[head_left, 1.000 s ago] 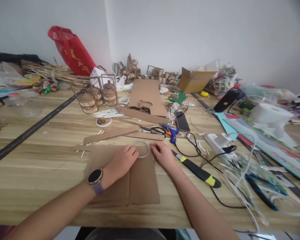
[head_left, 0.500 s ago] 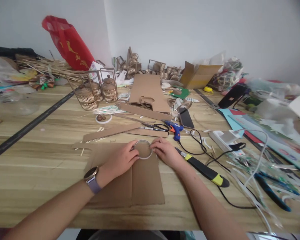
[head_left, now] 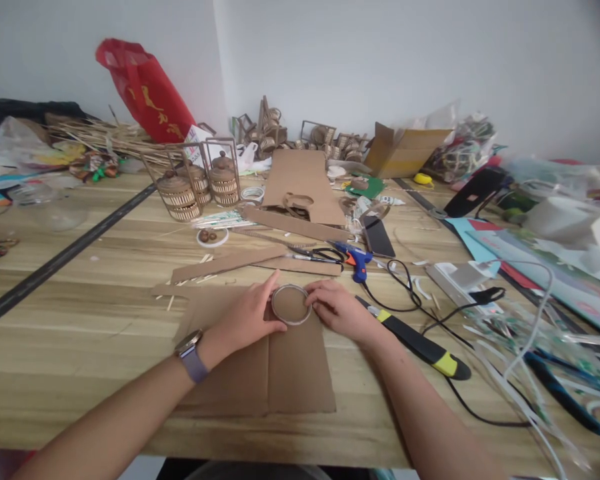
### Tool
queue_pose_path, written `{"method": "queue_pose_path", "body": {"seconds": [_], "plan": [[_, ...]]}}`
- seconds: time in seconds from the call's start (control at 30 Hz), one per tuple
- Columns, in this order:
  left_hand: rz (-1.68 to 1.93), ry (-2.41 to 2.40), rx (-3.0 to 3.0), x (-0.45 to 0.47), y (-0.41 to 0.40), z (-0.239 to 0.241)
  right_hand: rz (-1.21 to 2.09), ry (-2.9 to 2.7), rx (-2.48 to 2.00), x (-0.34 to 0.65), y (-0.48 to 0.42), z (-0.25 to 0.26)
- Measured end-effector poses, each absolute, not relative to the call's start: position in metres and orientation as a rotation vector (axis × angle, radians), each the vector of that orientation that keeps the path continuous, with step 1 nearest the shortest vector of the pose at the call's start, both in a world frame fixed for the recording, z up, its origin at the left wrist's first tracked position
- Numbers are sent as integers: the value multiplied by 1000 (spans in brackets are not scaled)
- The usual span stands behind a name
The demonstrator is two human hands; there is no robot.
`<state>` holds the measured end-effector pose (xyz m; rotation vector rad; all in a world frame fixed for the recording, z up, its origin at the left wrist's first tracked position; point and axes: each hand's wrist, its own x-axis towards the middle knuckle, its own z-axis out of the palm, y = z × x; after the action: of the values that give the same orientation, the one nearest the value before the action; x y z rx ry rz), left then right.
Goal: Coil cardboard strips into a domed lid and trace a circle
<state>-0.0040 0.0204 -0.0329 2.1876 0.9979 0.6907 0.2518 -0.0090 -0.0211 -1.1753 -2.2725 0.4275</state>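
A thin pale ring (head_left: 291,320) lies flat on a brown cardboard sheet (head_left: 280,373) near the table's front edge. My left hand (head_left: 247,317), with a watch on its wrist, curls round the ring's left side, index finger stretched up along it. My right hand (head_left: 337,308) pinches the ring's right rim with thumb and fingers. Both hands press the ring onto the cardboard.
A black and yellow utility knife (head_left: 420,343), blue glue gun (head_left: 357,259), scissors (head_left: 317,255) and black cord lie right of my hands. Cardboard strips (head_left: 225,263), woven lantern models (head_left: 197,187), a red bag (head_left: 147,90) and a cardboard box (head_left: 405,150) stand further back. Plastic strips clutter the right.
The ring has come down flat onto the cardboard and both hands have closed in round it. The camera shifted slightly.
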Motion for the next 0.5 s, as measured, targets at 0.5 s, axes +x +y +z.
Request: {"method": "queue_pose_path", "body": {"seconds": [0.5], "plan": [[666, 1028, 2219, -4, 19, -30, 494, -2034, -1440, 245, -11, -21]]}}
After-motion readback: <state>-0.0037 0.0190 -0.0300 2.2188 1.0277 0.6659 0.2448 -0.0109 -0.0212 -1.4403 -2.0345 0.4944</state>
